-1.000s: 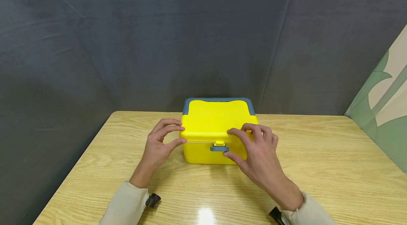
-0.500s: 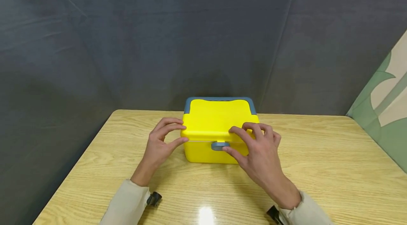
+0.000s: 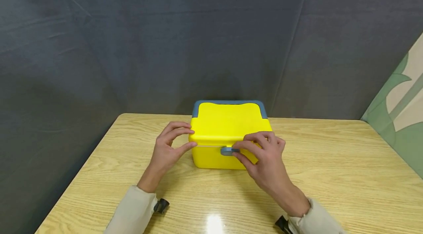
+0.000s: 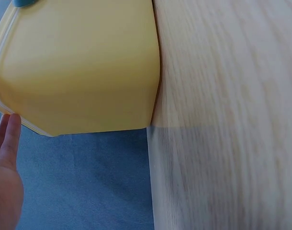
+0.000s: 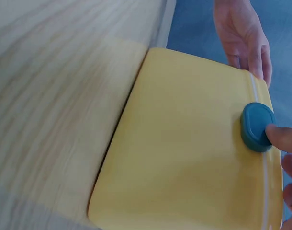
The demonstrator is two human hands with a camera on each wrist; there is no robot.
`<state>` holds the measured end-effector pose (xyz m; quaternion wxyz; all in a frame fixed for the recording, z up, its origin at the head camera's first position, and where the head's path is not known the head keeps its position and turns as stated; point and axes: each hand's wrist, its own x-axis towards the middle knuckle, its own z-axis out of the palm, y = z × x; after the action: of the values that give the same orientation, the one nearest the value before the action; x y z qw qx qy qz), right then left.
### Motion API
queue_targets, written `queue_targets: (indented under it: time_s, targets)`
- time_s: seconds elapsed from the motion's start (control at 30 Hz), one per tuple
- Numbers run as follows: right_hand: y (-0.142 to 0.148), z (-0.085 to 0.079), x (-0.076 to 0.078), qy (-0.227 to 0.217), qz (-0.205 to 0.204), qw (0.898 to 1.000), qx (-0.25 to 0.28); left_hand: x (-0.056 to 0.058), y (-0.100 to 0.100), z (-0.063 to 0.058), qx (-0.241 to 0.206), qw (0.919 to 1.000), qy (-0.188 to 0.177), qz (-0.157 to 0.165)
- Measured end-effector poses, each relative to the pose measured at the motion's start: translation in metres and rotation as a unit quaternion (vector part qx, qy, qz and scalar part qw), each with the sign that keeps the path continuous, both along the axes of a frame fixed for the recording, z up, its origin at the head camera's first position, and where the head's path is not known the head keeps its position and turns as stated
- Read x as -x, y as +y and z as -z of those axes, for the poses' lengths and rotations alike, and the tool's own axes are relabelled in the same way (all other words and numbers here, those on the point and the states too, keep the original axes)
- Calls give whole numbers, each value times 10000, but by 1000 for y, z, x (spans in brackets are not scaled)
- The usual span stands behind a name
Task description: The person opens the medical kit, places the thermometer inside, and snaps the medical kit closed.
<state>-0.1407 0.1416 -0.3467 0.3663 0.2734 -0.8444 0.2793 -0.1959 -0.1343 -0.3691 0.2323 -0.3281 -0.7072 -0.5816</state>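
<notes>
A yellow box [image 3: 228,122] with a blue handle [image 3: 228,102] stands on the wooden table, its lid down. At the middle of its front, on the pale seam under the lid, is an oval blue latch [image 3: 226,151]. My right hand [image 3: 269,162] pinches the latch's right end, thumb on its face and index finger at its upper edge. In the right wrist view the thumb [image 5: 282,138] lies against the latch [image 5: 257,125]. My left hand [image 3: 166,151] touches the box's left side near the lid, fingers fairly straight, thumb at the front corner.
The wooden table [image 3: 330,160] extends to both sides of the box. Behind it rises a dark grey fabric partition [image 3: 211,35], close to the table's back edge. A green and beige patterned panel [image 3: 396,116] stands at the far right.
The blue latch has swung up over the yellow tab it hung below. My right index finger has come down from the lid onto the latch. The left hand stays at the box's side.
</notes>
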Motion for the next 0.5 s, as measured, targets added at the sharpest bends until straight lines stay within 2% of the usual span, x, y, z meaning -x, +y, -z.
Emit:
queue_targets:
  time_s: [0.07, 0.2, 0.5]
  targets:
    - [-1, 0, 0, 161, -162, 9997, -14, 0, 0, -1, -3, 10000, -1, 7]
    - [-1, -1, 0, 366, -165, 9991, -162, 0, 1, -1, 0, 10000, 2, 18]
    - [-4, 9, 2, 686, 258, 9903, -1182, -1, 0, 0, 11, 10000, 29, -50]
